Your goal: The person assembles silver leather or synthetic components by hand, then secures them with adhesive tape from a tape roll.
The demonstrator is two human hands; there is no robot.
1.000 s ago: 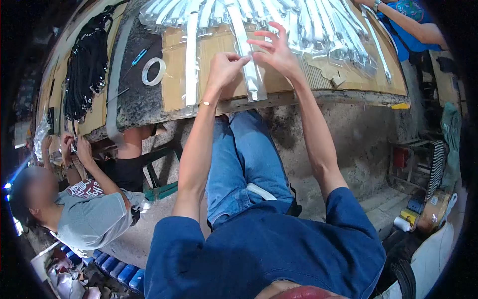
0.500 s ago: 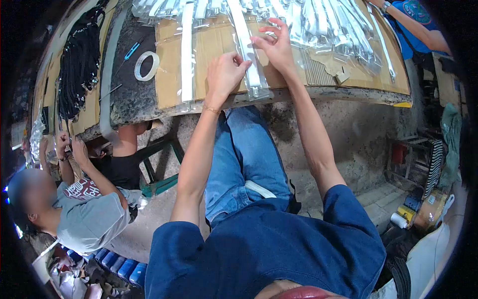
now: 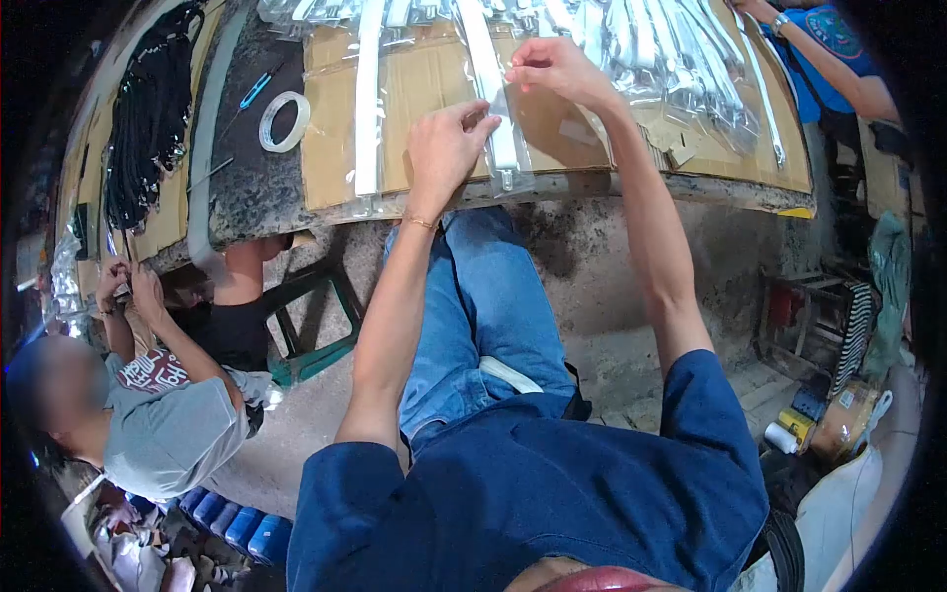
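A long white strap (image 3: 483,64) in a clear plastic sleeve (image 3: 523,168) lies lengthwise in front of me, a metal fitting at its near end. At the sleeve's left edge, my left hand (image 3: 446,148) has its fingers curled in, thumb and forefinger close together on the plastic. My right hand (image 3: 562,74) is just right of the strap, thumb and fingers pinched together; what they hold, if anything, is too small to make out. A second sleeved white strap (image 3: 368,109) lies to the left. Both rest on a cardboard sheet (image 3: 424,79).
Many sleeved white straps (image 3: 651,59) are piled at the back and right. A tape roll (image 3: 284,122) and blue cutter (image 3: 256,91) lie left, near hanging black cords (image 3: 153,118). One co-worker (image 3: 168,424) sits at left; another person's arm (image 3: 829,64) reaches in at upper right.
My right hand has shifted slightly right, and its spread fingers have drawn together. The left hand stays at the sleeve's edge, nearly unmoved. The view has shifted slightly.
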